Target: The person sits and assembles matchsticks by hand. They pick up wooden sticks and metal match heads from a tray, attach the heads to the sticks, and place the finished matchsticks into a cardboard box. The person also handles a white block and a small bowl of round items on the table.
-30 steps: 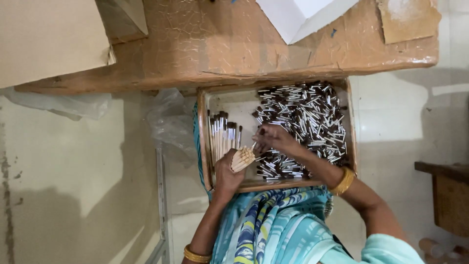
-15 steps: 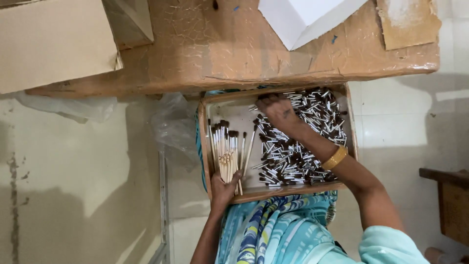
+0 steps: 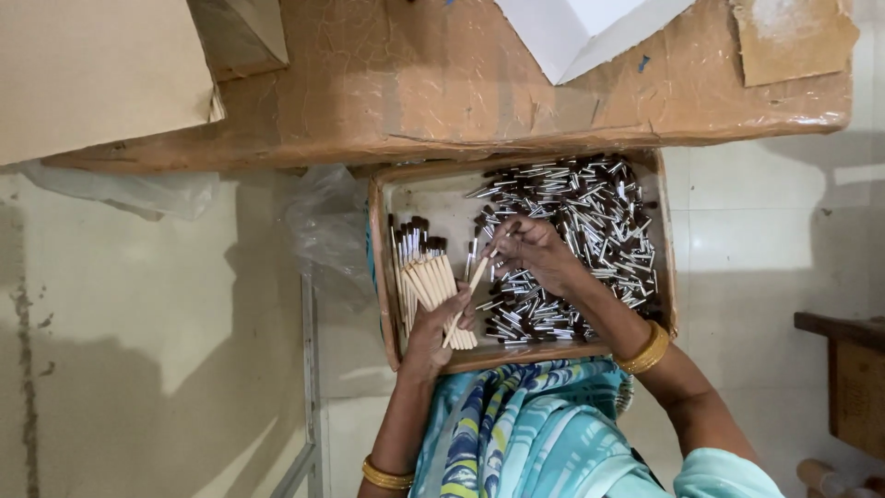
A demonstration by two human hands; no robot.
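Note:
A shallow cardboard tray (image 3: 383, 277) rests on my lap. Its right side holds a heap of small metal-and-black brush heads (image 3: 590, 231). At the tray's left lies a row of finished brushes with pale wooden handles (image 3: 419, 277). My left hand (image 3: 433, 332) grips one thin wooden handle (image 3: 466, 300) that slants up to the right. My right hand (image 3: 535, 251) pinches a brush head at the top end of that handle, over the heap.
A brown wrapped table (image 3: 461, 83) spans the top, with cardboard sheets (image 3: 92, 74) and white paper (image 3: 581, 28) on it. Crumpled clear plastic (image 3: 323, 231) hangs left of the tray. A wooden stool (image 3: 848, 378) stands at the right on the tiled floor.
My right hand reached up into the heap, then came back down to the handle in my left hand. The left hand has lifted a single handle from the row.

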